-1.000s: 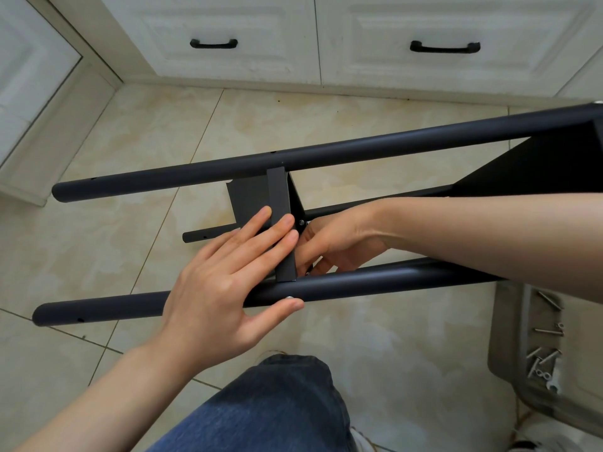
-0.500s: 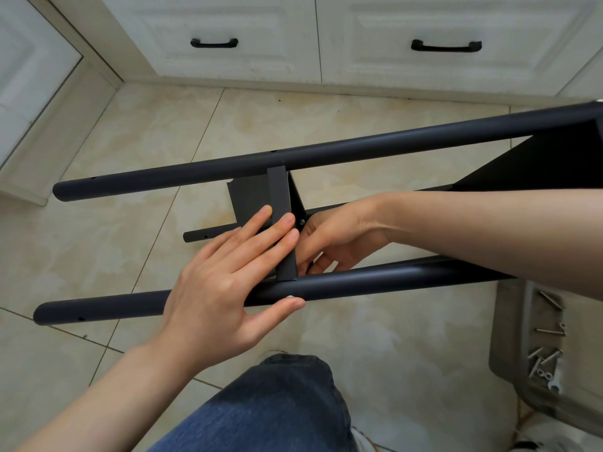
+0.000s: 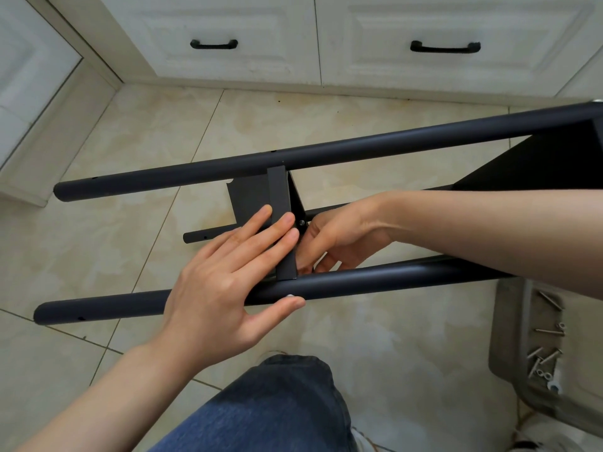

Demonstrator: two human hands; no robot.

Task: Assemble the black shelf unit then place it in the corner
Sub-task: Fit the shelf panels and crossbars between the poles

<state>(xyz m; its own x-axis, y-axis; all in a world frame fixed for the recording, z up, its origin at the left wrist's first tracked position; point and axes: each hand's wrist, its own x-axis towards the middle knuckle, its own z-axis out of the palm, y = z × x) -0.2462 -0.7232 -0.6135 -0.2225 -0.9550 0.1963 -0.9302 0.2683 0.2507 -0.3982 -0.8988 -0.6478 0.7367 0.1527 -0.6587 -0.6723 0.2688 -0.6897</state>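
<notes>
Head view. Tiled floor (image 3: 375,337) lies under both hands. A white cabinet (image 3: 391,24) with two black handles stands well beyond them.

Shelf unit (image 3: 538,164), black, lies on its side across the floor, between the hands and the cabinet.
- Far pole (image 3: 359,148): beyond both hands.
- Near pole (image 3: 375,282): under the left thumb, just on the near side of the right hand.
- Thin pole (image 3: 212,234): lower down, its end showing to the left of the left fingers.

Knee in jeans (image 3: 277,406): below the left hand, towards the camera. Grey tray (image 3: 509,353): on the floor, under and to the right of the right forearm.

Left hand (image 3: 222,282): spread. Its fingers are straight and close together, pressed flat on a small panel (image 3: 251,197) that spans the gap between the far and near poles. The thumb is splayed out and rests on the near pole.

Right hand (image 3: 342,239): reaches in between the two thick poles, just to the right of the left fingertips. Fingers are curled behind the panel edge. Cannot tell whether they pinch anything.

Bolt (image 3: 301,222): on the panel, between the left fingertips and the right thumb. Screw head (image 3: 289,295), silver: on the near pole, touching the left thumb tip. Loose screws (image 3: 543,357) lie in the tray.
</notes>
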